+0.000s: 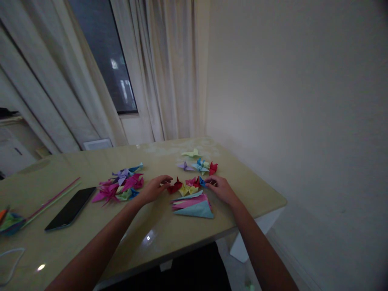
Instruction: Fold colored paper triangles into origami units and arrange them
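Observation:
My left hand (155,187) rests on the table with its fingers curled against a red folded paper figure (175,186). My right hand (220,188) lies on the other side, its fingertips at a small blue folded piece (201,181). Between the hands sit yellow (185,189) and pink (192,181) paper figures. Just in front of them lies a stack of flat folded triangles (193,204) in blue, pink and light green.
A pile of pink, purple and blue paper figures (119,186) lies to the left. More figures (198,163) sit farther back. A black phone (71,208) and thin straws (53,200) lie at left on the beige table (91,238). Curtains and wall stand behind.

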Demonstrator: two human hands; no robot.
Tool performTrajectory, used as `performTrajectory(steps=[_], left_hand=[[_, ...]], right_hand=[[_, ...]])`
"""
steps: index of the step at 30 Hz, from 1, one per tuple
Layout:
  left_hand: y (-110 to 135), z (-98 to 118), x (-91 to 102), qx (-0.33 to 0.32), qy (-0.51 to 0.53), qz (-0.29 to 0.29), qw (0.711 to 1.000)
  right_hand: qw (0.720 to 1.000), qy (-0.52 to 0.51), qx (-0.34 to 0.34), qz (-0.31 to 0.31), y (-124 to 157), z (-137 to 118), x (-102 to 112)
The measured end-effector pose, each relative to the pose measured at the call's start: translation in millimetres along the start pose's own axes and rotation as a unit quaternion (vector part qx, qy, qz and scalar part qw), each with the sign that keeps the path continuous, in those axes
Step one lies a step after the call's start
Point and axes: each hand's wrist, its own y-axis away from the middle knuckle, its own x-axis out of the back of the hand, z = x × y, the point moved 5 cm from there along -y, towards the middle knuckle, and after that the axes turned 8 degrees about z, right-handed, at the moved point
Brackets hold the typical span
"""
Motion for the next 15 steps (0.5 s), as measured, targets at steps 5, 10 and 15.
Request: performTrajectory(steps=[5, 10, 15], left_hand=[[1, -13, -2.2, 0.039, -0.005, 0.022, 0.999], [-3, 14, -27.9, -0.001, 0.07, -0.015, 0.997], [-6, 31, -30.9, -0.021, 0.037, 0.009, 0.999]], right_hand=[[0.997, 0.037, 0.017, 0.059, -4, 0, -3], [0.998, 0.036, 0.043, 0.016, -4, -11, -16], [0.998, 0.014, 0.065, -0.021, 1, -17, -20]])
